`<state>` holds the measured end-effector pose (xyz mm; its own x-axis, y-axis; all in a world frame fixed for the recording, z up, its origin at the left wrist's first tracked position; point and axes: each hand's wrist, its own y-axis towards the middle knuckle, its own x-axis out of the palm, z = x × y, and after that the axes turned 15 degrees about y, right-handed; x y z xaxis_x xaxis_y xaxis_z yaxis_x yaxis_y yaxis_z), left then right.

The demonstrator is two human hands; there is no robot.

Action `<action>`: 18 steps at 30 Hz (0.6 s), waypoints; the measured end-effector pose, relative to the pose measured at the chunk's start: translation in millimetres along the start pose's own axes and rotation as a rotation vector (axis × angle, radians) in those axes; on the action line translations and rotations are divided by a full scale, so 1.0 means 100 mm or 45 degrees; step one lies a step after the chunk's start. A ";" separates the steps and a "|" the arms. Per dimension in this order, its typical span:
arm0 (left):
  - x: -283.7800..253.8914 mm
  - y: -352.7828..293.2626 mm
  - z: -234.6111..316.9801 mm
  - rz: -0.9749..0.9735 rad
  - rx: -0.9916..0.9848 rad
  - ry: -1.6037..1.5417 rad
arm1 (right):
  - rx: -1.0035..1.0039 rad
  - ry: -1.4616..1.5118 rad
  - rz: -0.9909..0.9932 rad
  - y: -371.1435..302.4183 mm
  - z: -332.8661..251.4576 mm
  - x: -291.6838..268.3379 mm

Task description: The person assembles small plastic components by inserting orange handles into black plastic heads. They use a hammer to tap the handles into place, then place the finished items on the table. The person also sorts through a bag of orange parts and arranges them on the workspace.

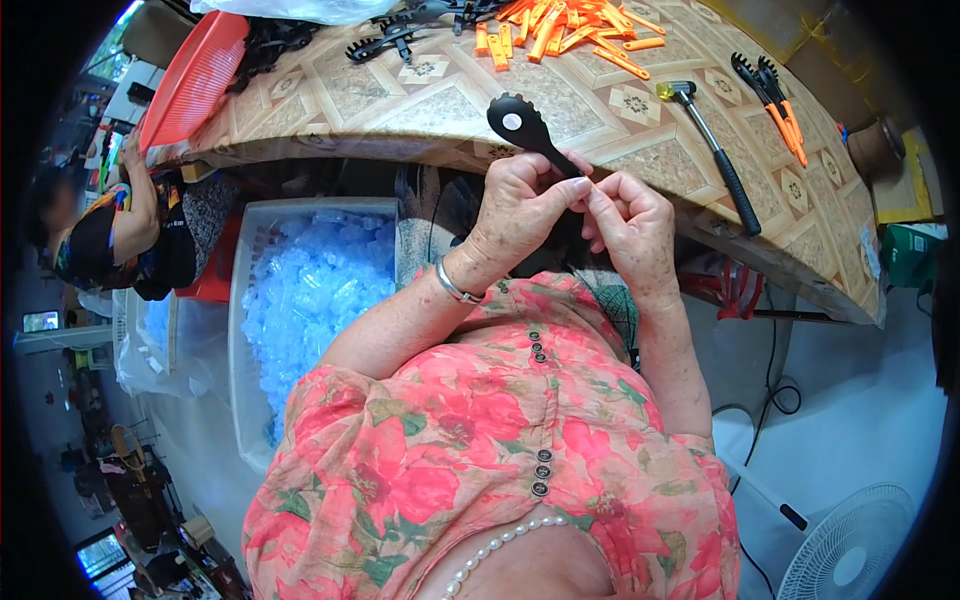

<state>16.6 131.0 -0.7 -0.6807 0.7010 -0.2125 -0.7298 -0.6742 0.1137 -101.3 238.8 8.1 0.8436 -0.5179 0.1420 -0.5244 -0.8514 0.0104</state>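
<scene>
A black spaghetti server head with a toothed rim and a pale round spot tilts up over the table's near edge. My left hand is closed around its stem, thumb along the lower end. At that end, the thumb and fingers of my right hand are pinched together, almost touching my left thumb. Whatever sits between the right fingertips is hidden or too small to make out. Beyond my hands, a pile of orange handles lies on the patterned table.
A hammer with a yellow head lies right of my hands. Farther right are spaghetti servers with orange handles. Black heads and a red basket are at far left. A crate of bluish plastic pieces stands below; a person sits left.
</scene>
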 end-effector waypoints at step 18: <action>-0.15 0.06 -0.07 -0.056 -0.085 -0.426 | -0.015 0.035 -0.115 0.06 0.00 0.02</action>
<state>22.8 114.9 -3.5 -0.6398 0.7598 0.1154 -0.7607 -0.6475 0.0455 -102.6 232.9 8.9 0.8840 -0.4366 0.1671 -0.4481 -0.8933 0.0363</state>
